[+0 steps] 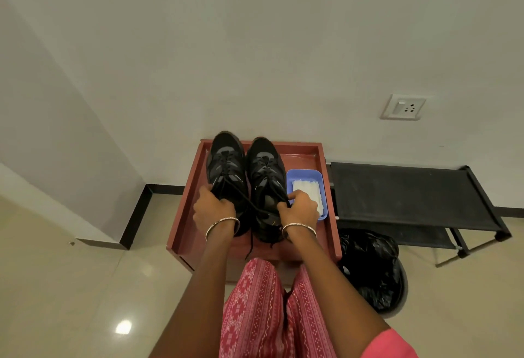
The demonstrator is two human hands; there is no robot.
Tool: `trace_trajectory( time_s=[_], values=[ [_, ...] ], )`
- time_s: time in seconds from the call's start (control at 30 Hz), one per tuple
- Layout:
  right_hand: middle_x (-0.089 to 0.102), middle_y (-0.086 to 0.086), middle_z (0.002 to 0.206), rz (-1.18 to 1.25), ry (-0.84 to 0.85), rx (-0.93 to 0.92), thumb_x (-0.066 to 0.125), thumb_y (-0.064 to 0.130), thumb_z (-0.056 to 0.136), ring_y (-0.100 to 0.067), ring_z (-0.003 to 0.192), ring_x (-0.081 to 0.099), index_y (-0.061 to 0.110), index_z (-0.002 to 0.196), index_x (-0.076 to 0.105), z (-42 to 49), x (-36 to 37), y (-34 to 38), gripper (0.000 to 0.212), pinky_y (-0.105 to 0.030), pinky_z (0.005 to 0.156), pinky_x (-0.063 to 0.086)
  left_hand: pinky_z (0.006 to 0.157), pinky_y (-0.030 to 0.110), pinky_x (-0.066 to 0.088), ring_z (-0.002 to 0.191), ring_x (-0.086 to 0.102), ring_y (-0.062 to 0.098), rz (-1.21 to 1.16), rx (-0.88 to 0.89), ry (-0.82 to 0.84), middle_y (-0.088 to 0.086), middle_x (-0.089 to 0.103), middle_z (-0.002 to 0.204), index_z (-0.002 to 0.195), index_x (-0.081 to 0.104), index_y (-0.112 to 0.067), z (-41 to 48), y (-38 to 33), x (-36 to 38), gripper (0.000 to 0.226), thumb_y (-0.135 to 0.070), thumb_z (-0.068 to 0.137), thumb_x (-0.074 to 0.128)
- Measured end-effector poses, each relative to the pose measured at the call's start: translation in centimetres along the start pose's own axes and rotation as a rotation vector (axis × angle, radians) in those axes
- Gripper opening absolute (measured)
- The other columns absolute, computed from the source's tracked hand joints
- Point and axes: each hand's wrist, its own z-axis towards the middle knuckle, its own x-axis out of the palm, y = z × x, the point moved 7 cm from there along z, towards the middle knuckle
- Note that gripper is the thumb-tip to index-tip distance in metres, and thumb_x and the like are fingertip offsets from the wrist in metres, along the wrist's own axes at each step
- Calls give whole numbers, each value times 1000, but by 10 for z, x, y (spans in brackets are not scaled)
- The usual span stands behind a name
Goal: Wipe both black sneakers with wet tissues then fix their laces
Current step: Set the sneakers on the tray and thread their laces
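Observation:
Two black sneakers stand side by side on a red-brown tray table point(306, 150), toes toward the wall. The left sneaker point(225, 162) has loose black laces point(251, 207) that cross over toward the right sneaker point(265, 167). My left hand point(212, 207) grips one lace end by the left sneaker's collar. My right hand point(300, 206) pinches the other lace end, pulled across above the right sneaker's opening. A lace tail hangs over the table's front edge. A blue tub point(304, 174) with white wet tissues point(307, 187) sits to the right of the sneakers.
A black low rack point(411, 196) stands to the right of the table against the wall. A black bin bag point(371, 269) lies on the floor below it. A wall socket point(402, 106) is above the rack. My legs in pink patterned trousers point(255, 309) are in front of the table.

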Motion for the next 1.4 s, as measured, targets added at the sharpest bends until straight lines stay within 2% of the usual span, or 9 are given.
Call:
trace_trajectory(
  time_s=[0.1, 0.2, 0.33, 0.6, 0.73, 0.83, 1.07, 1.2, 1.4],
  values=[
    [72, -11, 93, 56, -57, -8, 69, 15, 83, -28, 91, 66, 6, 100, 71, 2, -33, 1, 19, -31, 75, 51, 78, 39, 53, 96, 67, 33, -74, 90, -44, 11, 70, 103, 116, 60, -18, -21, -29, -9, 30, -9, 88, 62],
    [71, -8, 102, 59, -107, 31, 70, 19, 85, -27, 98, 64, 11, 105, 70, 7, -75, -12, 22, -28, 79, 44, 80, 39, 56, 91, 68, 27, -153, 173, -31, 5, 71, 98, 113, 62, -19, -46, -59, 1, 31, -11, 83, 65],
    [74, -9, 103, 42, -176, 85, 72, 23, 83, -33, 109, 63, 15, 105, 72, 23, -132, -47, 24, -38, 94, 47, 83, 41, 57, 91, 68, 26, -228, 217, 43, 3, 72, 98, 112, 63, -20, -82, -94, 36, 35, -12, 78, 65],
    [72, -12, 107, 24, -295, 281, 76, 24, 83, -35, 107, 64, 16, 102, 75, 68, -222, -141, 21, -39, 94, 50, 69, 37, 49, 85, 66, 32, -217, 233, 263, 5, 64, 92, 123, 46, -16, -149, -144, 143, 45, -13, 84, 67],
    [72, -13, 105, 47, -305, 358, 76, 22, 82, -35, 107, 64, 15, 97, 75, 96, -222, -180, 17, -39, 93, 50, 78, 42, 52, 91, 68, 34, -163, 287, 323, 11, 70, 101, 128, 39, -16, -162, -157, 197, 51, -14, 85, 66],
    [73, -13, 103, 50, -299, 397, 77, 21, 82, -35, 106, 65, 15, 97, 75, 116, -216, -205, 16, -40, 94, 50, 79, 37, 51, 96, 67, 32, -166, 283, 339, 12, 67, 111, 128, 41, -14, -163, -158, 231, 49, -13, 86, 66],
    [74, -11, 99, 31, -273, 407, 74, 18, 85, -31, 101, 67, 13, 101, 74, 156, -185, -244, 17, -40, 93, 51, 71, 40, 51, 84, 65, 34, -93, 299, 340, 14, 63, 101, 107, 51, -5, -166, -150, 285, 25, 1, 85, 62],
    [75, -8, 96, 25, -288, 394, 68, 16, 88, -29, 98, 66, 11, 103, 73, 163, -172, -258, 17, -30, 82, 46, 69, 44, 51, 83, 65, 38, -39, 335, 341, 15, 59, 109, 97, 61, -3, -167, -130, 314, 10, 2, 87, 58],
    [75, -8, 96, 0, -324, 385, 69, 16, 87, -29, 95, 68, 12, 101, 72, 169, -171, -265, 15, -35, 84, 51, 75, 42, 52, 95, 64, 36, 109, 359, 412, 12, 52, 126, 113, 60, -5, -168, -127, 329, 21, -7, 92, 58]
  ],
)
